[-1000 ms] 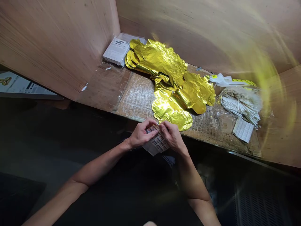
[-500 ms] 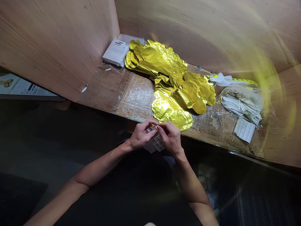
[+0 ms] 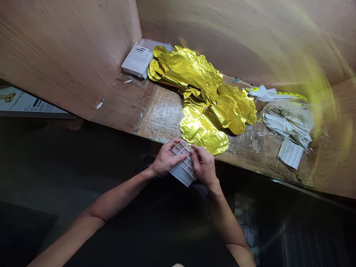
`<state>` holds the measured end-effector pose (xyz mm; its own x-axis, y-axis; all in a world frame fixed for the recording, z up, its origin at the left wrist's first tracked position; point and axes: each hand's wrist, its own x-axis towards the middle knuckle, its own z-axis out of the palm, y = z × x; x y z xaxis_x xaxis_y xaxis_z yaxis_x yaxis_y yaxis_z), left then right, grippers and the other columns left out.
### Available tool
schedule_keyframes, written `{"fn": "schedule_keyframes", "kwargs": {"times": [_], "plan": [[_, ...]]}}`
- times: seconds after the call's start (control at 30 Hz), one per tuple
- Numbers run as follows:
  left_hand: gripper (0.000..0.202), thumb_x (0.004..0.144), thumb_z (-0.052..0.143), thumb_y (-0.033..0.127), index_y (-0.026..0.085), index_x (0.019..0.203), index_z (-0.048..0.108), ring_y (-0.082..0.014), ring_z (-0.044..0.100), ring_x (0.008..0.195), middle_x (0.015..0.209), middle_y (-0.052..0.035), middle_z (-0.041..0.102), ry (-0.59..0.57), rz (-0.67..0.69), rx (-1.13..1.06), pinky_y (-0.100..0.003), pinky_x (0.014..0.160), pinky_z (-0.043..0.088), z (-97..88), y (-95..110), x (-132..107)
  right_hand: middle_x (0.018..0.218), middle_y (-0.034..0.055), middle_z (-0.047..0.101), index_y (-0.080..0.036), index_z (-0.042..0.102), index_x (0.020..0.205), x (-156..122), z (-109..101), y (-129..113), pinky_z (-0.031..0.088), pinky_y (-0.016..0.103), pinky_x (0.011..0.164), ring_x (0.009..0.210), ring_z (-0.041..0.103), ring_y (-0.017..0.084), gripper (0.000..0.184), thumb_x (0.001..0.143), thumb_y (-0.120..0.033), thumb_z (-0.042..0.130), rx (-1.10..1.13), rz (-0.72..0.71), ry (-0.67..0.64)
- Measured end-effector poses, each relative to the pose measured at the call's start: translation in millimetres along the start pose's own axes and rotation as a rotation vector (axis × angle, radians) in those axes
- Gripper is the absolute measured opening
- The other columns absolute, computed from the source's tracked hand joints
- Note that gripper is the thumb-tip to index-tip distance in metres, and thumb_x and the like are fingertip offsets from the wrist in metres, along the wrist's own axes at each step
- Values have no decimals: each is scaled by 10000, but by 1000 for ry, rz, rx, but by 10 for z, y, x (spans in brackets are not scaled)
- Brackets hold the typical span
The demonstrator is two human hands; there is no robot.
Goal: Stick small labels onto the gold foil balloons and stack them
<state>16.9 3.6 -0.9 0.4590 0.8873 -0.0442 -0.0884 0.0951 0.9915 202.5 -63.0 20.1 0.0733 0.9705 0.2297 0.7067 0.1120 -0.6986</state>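
The two hands have moved a bit apart, so the sheet of small labels (image 3: 182, 155) now lies open and flat to see. It has neat rows of tiny red and black marks and a plain white end. The left hand (image 3: 167, 157) holds one side, and the right hand (image 3: 204, 165) pinches the other. The sheet sits just in front of the gold foil balloons (image 3: 204, 133).

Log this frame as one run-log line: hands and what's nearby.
left hand: holds printed label sheet | right hand: fingers on same sheet | nearby: deflated gold foil balloons, white sticks
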Motion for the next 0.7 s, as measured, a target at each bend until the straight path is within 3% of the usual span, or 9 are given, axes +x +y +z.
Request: {"fn": "schedule_keyframes", "kwargs": {"times": [0.23, 0.6, 0.7], "plan": [[413, 852, 809, 312, 183, 1221, 676, -162, 712, 847, 1000, -33, 754, 69, 41, 101, -268, 815, 590, 25, -39, -22, 1040, 114, 747, -198, 721, 1265, -3, 76, -25, 583, 364, 863, 933, 720, 226, 278, 1072, -280, 539, -106, -78, 88], [351, 893, 765, 277, 200, 1226, 687, -161, 750, 865, 1020, -31, 790, 113, 141, 253, -261, 836, 597, 101, -38, -81, 947, 78, 728, -229, 699, 1026, -32, 148, -48, 584, 383, 839, 904, 708, 224, 84, 1032, -257, 620, -47, -77, 247], [357, 890, 770, 286, 203, 1228, 690, -169, 759, 877, 1026, -35, 795, 111, 143, 265, -270, 849, 604, 108, -22, -87, 1055, 111, 761, -220, 694, 1127, -47, 185, -45, 573, 422, 897, 994, 725, 249, 131, 1035, -250, 607, -99, -103, 289]]}}
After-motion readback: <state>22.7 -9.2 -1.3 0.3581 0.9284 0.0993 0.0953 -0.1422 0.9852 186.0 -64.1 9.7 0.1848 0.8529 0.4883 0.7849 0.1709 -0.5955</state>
